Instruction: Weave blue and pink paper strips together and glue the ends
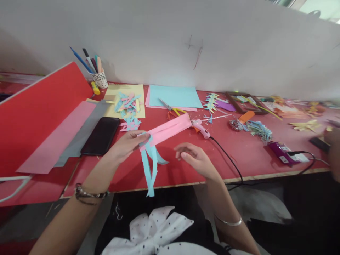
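Between the thumb and fingers of my left hand point(130, 143) are pink paper strips point(171, 128) woven at one end with blue paper strips point(151, 166). The pink strips stretch to the right over the table, while the blue ones hang toward its front edge. My right hand point(195, 157) hovers to the right of the strips with fingers partly curled and apart, holding nothing. Behind it, a pink glue gun point(201, 129) lies with its black cord running right. Scissors with yellow and red handles point(177, 112) rest just beyond the pink strips.
At left are a black phone point(101, 136), a red board point(45, 117) and a pen cup point(100, 78). Cut paper pieces point(129, 104) lie on yellow paper; blue sheets point(175, 96) sit behind. A purple power strip point(282, 153) and another person's hand point(334, 141) are at right.
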Action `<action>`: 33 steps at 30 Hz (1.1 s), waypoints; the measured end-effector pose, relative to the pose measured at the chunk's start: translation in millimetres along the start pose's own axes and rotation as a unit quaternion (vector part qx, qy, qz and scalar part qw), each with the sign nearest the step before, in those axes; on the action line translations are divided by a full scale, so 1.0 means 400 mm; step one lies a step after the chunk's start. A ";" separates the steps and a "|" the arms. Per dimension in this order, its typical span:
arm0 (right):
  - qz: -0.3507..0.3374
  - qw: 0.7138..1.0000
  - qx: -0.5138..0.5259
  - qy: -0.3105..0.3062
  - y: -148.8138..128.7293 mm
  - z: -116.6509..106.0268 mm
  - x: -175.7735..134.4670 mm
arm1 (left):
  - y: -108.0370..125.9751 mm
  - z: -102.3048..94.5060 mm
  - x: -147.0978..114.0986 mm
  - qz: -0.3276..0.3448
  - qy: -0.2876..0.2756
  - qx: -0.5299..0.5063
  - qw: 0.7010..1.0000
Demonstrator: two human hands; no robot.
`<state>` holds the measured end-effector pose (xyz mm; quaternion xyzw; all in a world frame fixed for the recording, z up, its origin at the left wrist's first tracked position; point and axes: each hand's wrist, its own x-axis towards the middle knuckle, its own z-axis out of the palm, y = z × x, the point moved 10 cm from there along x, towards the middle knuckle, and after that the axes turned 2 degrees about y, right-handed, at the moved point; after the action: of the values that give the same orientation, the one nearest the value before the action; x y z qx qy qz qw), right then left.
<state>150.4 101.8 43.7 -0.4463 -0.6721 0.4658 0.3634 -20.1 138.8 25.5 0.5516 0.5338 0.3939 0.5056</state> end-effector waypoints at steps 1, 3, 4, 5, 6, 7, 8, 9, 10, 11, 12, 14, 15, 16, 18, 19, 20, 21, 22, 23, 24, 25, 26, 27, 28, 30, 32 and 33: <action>0.014 0.999 -0.016 0.029 0.019 -0.029 -0.001 | -0.012 0.009 0.011 0.011 -0.021 0.057 0.998; 0.034 0.992 -0.066 0.100 0.054 -0.095 -0.003 | -0.031 0.021 0.030 0.039 -0.036 0.138 0.989; 0.039 0.984 -0.102 0.140 0.065 -0.129 -0.006 | -0.040 0.025 0.038 0.044 -0.038 0.152 0.987; 0.043 0.973 -0.141 0.180 0.073 -0.162 -0.010 | -0.044 0.028 0.045 0.049 -0.040 0.161 0.985; 0.047 0.961 -0.175 0.210 0.079 -0.188 -0.013 | -0.044 0.031 0.049 0.052 -0.043 0.163 0.984; 0.048 0.951 -0.200 0.230 0.082 -0.208 -0.016 | -0.039 0.034 0.052 0.054 -0.049 0.165 0.984; 0.048 0.945 -0.214 0.242 0.084 -0.220 -0.017 | -0.028 0.035 0.053 0.058 -0.053 0.164 0.983; 0.046 0.943 -0.218 0.246 0.085 -0.226 -0.016 | -0.012 0.035 0.053 0.063 -0.059 0.159 0.984; 0.044 0.945 -0.213 0.246 0.085 -0.227 -0.015 | 0.008 0.031 0.051 0.070 -0.058 0.150 0.985; 0.043 0.948 -0.199 0.245 0.085 -0.224 -0.015 | 0.034 0.023 0.047 0.083 -0.051 0.127 0.987; 0.045 0.953 -0.175 0.243 0.086 -0.216 -0.014 | 0.062 0.017 0.042 0.098 -0.045 0.104 0.989; 0.052 0.972 -0.084 0.215 0.089 -0.179 -0.010 | 0.107 0.014 0.030 0.121 -0.045 0.080 0.988; 0.055 0.981 -0.020 0.186 0.089 -0.146 -0.005 | 0.123 0.020 0.024 0.129 -0.053 0.083 0.987; 0.054 0.987 0.050 0.140 0.084 -0.102 0.002 | 0.135 0.029 0.020 0.136 -0.061 0.095 0.984; 0.053 0.988 0.141 0.041 0.060 -0.009 0.010 | 0.149 0.053 0.013 0.154 -0.077 0.134 0.976; 0.052 0.989 0.139 0.002 0.046 0.031 0.013 | 0.153 0.064 0.011 0.167 -0.079 0.157 0.970; 0.046 0.991 0.121 -0.016 0.033 0.059 0.016 | 0.156 0.071 0.009 0.181 -0.076 0.180 0.964; 0.041 0.994 0.100 -0.022 0.022 0.078 0.021 | 0.159 0.074 0.009 0.195 -0.066 0.202 0.957; 0.041 0.997 0.066 -0.020 0.017 0.089 0.026 | 0.161 0.073 0.009 0.206 -0.052 0.220 0.952; 0.046 0.998 0.031 -0.017 0.016 0.097 0.030 | 0.162 0.067 0.010 0.213 -0.036 0.234 0.948; 0.051 0.999 0.001 -0.015 0.018 0.102 0.034 | 0.163 0.058 0.012 0.216 -0.020 0.243 0.946; 0.058 0.998 -0.023 -0.015 0.022 0.105 0.037 | 0.164 0.046 0.014 0.215 -0.004 0.245 0.945; 0.062 0.997 -0.039 -0.018 0.026 0.108 0.039 | 0.163 0.031 0.016 0.211 0.010 0.241 0.947; 0.063 0.997 -0.045 -0.021 0.029 0.109 0.040 | 0.162 0.015 0.020 0.205 0.023 0.232 0.951; 0.062 0.997 -0.044 -0.023 0.030 0.110 0.039 | 0.160 -0.003 0.025 0.196 0.035 0.218 0.955; 0.061 0.997 -0.016 -0.040 0.031 0.117 0.035 | 0.147 -0.039 0.036 0.173 0.061 0.185 0.966; 0.074 0.994 0.032 -0.074 0.037 0.135 0.025 | 0.125 -0.068 0.049 0.147 0.082 0.152 0.974; 0.086 0.990 0.054 -0.094 0.042 0.146 0.019 | 0.112 -0.077 0.055 0.136 0.090 0.140 0.977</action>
<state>99.4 94.1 10.5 -0.4367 -0.6361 0.5708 0.2807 -39.0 168.2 72.7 0.6465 0.5468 0.4283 0.3154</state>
